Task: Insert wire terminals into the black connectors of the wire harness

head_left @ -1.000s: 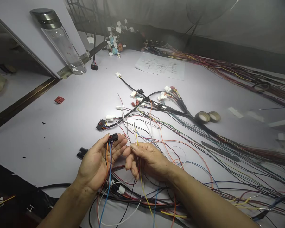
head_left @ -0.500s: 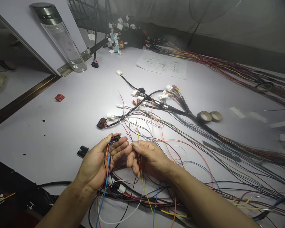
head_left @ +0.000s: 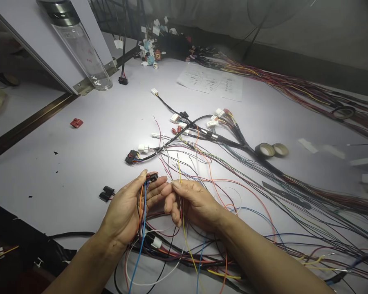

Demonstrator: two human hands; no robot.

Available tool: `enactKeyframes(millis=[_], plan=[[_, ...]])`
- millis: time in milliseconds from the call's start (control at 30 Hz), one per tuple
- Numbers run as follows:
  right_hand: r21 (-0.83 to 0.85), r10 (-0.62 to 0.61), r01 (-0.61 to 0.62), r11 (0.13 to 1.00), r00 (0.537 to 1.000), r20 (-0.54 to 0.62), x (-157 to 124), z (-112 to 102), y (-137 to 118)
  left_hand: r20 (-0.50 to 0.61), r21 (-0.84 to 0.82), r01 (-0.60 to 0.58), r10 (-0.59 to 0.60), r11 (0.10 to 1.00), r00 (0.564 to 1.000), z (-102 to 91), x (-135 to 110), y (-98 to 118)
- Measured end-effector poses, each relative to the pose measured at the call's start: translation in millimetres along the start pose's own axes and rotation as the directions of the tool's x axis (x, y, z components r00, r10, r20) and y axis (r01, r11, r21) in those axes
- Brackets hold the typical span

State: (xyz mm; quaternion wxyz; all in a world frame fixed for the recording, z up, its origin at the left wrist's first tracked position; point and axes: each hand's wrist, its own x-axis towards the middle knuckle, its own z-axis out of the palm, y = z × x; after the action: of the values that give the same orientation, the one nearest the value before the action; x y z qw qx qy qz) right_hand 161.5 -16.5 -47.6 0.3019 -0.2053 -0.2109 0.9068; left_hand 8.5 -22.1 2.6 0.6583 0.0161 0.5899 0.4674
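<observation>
- Black plastic rectangular connector point(head_left: 153, 177) is pinched between the left hand's point(head_left: 124, 210) thumb and fingers above the table point(head_left: 88, 163); its cavities are too small to make out.
- Thin yellow wire point(head_left: 179, 170) is clamped between the right hand's point(head_left: 196, 200) thumb and forefinger, its middle hidden by them.
- Small white block-shaped connector point(head_left: 156, 243) lies below, partly hidden among wires.
- White paper sheet point(head_left: 210, 81) bears unreadable print.
- Clear glass bottle's point(head_left: 86, 57) dark lid is cut off above.

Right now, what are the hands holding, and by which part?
The left hand holds a black connector by one end; the right hand pinches a yellow wire near its tip.
</observation>
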Motion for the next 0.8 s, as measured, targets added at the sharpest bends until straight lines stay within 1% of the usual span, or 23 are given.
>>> enactKeyframes(millis=[200,333,433,667,800], plan=[[-0.009,-0.034,0.034,0.999,0.999,-0.033,0.6,0.4,0.0,0.036,0.026,-0.018,0.017,0.999,0.999,-0.6,-0.4,-2.4],[0.004,-0.021,0.021,1.0,1.0,-0.013,0.4,0.5,-1.0,0.049,0.091,-0.021,0.016,0.996,0.999,-1.0,-1.2,-3.7],[0.027,-0.011,0.011,1.0,1.0,-0.022,0.2,0.4,-1.8,0.056,0.131,-0.018,0.011,0.991,0.998,0.4,-2.5,-4.2],[0.049,-0.011,0.011,0.999,1.0,-0.014,0.8,-1.5,-1.1,0.086,0.126,-0.01,-0.001,0.992,0.996,1.0,-4.0,-5.4],[0.07,-0.012,0.012,0.997,1.0,-0.006,1.1,-1.2,-0.6,0.102,0.132,-0.042,0.029,0.99,0.994,-1.3,-3.9,-7.0]])
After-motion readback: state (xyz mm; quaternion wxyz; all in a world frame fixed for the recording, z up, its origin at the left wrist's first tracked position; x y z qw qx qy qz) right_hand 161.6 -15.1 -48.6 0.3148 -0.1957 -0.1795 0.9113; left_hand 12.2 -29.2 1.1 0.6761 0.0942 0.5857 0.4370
